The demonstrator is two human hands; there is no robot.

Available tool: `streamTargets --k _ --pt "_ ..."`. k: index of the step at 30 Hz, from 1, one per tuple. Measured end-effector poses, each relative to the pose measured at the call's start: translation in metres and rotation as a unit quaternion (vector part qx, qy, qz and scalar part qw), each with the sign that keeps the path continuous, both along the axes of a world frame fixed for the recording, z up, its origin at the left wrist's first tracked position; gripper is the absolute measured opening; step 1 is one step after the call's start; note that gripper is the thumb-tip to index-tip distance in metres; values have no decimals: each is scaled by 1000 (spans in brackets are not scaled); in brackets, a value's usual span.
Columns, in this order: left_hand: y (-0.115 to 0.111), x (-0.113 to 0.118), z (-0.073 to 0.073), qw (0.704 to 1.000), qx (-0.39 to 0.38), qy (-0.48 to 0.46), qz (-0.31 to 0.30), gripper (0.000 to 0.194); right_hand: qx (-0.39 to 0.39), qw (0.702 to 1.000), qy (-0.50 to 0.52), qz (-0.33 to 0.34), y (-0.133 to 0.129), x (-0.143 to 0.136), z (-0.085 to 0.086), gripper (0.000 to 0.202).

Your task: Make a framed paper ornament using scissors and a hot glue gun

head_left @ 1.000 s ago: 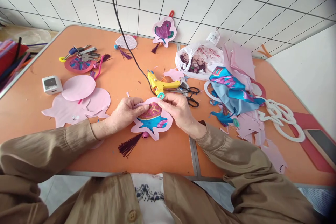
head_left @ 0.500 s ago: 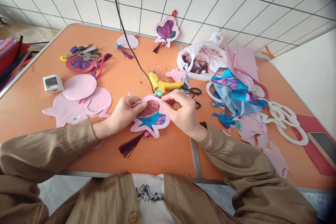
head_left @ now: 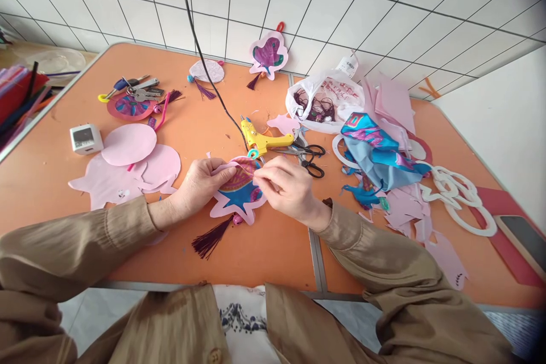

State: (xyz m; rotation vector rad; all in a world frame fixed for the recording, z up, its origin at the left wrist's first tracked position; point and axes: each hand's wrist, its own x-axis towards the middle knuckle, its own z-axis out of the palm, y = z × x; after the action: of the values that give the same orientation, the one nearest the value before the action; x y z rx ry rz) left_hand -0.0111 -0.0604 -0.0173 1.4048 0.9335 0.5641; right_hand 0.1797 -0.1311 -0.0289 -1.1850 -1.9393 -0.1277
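Observation:
A pink-bordered pendant (head_left: 238, 198) with blue and patterned fabric in its middle lies between my hands over the table. From its lower edge hang a pink bead (head_left: 238, 219) and a dark purple tassel (head_left: 210, 240); a teal ring (head_left: 253, 153) shows at its top. My left hand (head_left: 200, 185) pinches the upper left border, thumb on top. At the upper right side, my right hand (head_left: 288, 187) is closed in a pinch on the pendant, its fingertips covering the exact spot. Along the top, the pink border looks lifted from the patterned fabric.
Just beyond the pendant lie a yellow glue gun (head_left: 264, 139) with a black cord and scissors (head_left: 311, 156). Pink cutouts (head_left: 130, 145), keys (head_left: 145, 91) and a white charger (head_left: 85, 139) are left. A plastic bag (head_left: 358, 94), blue fabric (head_left: 377, 151), scraps and a phone (head_left: 522, 239) are right.
My right hand has shifted slightly left and down, further over the pendant. The pendant's top border now looks lifted. My left hand keeps its pinch.

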Motion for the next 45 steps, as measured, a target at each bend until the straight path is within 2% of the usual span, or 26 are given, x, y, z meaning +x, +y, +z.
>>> streamTargets --k 3,7,12,15,17,20,22,24,28,32,36,38,40,45 --pt "0 0 0 1000 -4 9 15 39 21 998 -62 24 0 0 -2 16" --pt "0 1 1 1000 -1 6 24 37 16 997 -79 8 0 0 -2 16" --pt "1 -1 2 999 -21 13 25 36 -35 999 6 33 -2 -1 4 12" --pt "-1 -5 2 998 -54 18 28 41 -73 994 84 1 -2 -3 5 17" --pt "-3 -6 3 997 -74 12 31 43 -125 977 170 -11 -2 -5 4 28" --pt "-6 -6 5 996 -83 0 31 43 -242 918 313 19 -1 -8 1 42" --pt "-6 -6 5 996 -83 -2 30 43 -290 889 352 33 1 -7 1 42" --pt "-6 -6 4 996 -82 1 30 44 -290 896 336 16 5 -2 4 32" --pt "-5 -7 2 996 -79 -6 33 45 -215 943 251 -41 14 12 13 10" --pt "-4 -9 1 997 -72 -4 22 46 -268 926 267 -17 12 11 19 12" --pt "-4 -9 0 998 -57 2 27 45 -265 931 253 -12 4 -1 14 17" --pt "-5 -8 0 997 -65 -1 35 44 -305 908 289 0 2 -5 11 35" --pt "-6 -7 1 995 -86 -10 39 43 -367 865 342 19 1 -7 11 51" --pt "-12 -7 10 987 -151 -39 27 41 -504 726 444 149 -2 -8 21 36"
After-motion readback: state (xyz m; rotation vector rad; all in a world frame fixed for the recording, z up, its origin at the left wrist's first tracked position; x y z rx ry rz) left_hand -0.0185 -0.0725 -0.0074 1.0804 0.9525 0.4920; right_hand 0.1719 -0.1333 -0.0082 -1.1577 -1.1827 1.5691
